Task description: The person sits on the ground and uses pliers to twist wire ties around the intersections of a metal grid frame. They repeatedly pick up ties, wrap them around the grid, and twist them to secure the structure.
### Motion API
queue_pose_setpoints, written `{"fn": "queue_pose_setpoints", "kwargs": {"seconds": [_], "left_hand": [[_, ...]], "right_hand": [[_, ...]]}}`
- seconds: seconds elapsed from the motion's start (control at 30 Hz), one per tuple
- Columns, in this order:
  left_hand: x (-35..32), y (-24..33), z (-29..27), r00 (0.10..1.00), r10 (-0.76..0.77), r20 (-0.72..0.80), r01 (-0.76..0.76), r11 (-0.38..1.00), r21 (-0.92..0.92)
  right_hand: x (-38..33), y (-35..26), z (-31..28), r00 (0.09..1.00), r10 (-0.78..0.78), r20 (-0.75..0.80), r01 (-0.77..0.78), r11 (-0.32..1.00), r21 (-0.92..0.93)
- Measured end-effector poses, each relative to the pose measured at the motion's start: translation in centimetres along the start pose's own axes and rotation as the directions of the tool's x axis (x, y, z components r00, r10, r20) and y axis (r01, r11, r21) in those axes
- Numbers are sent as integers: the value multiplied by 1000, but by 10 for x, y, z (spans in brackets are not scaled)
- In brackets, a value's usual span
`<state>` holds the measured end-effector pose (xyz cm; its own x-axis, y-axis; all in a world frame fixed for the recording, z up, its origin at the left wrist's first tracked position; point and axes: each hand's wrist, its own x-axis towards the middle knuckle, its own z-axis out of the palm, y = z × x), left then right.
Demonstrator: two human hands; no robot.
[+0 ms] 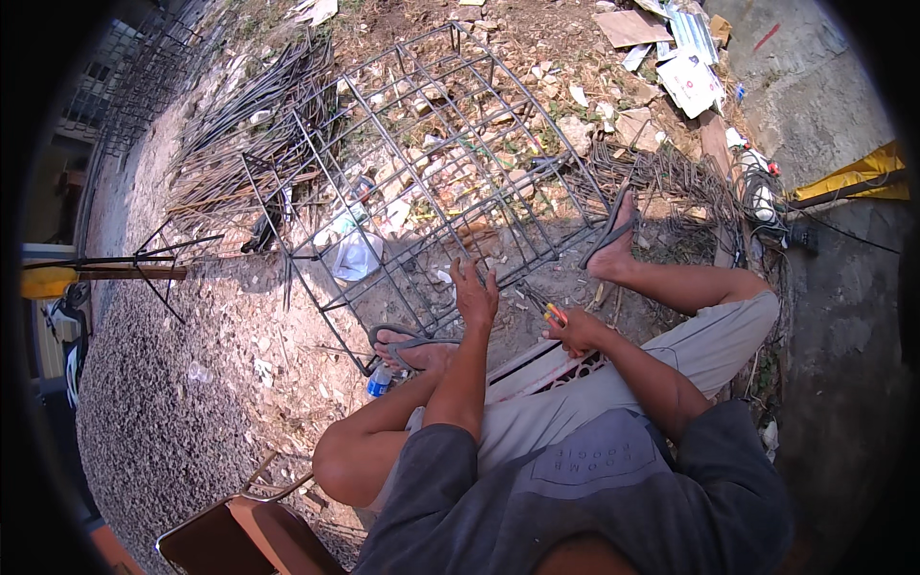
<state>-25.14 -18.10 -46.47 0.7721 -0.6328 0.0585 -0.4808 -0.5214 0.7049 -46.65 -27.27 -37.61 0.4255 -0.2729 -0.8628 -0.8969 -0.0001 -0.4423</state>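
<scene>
My right hand [578,333] is closed round the red and yellow handles of a pair of pliers [555,313], whose dark jaws point at the near side of a steel rebar cage [436,225]. My left hand [474,295] reaches over the cage's near edge with fingers apart; nothing shows in it, and I cannot tell whether its fingertips touch a bar. The cage is a grid of crossed bars standing a little off the rubble. My sandalled feet flank it, the left sandal [412,343] by its near corner, the right sandal [613,230] at its right side.
Loose rebar [278,105] lies piled at the far left, with more bent rods [661,177] on the right. A white plastic bag [357,257] lies under the cage. Beside my left foot stands a bottle [379,381]. Gravel [163,412] spreads left; a chair [206,537] is behind.
</scene>
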Motion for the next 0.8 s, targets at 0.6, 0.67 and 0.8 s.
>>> {"fn": "queue_pose_setpoints", "kwargs": {"seconds": [0.6, 0.67, 0.8], "left_hand": [[26, -46, 38, 766, -350, 539, 638, 511, -576], [25, -44, 35, 766, -337, 547, 639, 488, -594], [25, -45, 29, 777, -324, 539, 628, 463, -626]], "right_hand": [[-13, -16, 11, 943, -201, -265, 32, 849, -528], [-13, -16, 13, 938, -212, -273, 26, 830, -557], [-2, -13, 9, 973, -180, -143, 113, 916, -385]]}}
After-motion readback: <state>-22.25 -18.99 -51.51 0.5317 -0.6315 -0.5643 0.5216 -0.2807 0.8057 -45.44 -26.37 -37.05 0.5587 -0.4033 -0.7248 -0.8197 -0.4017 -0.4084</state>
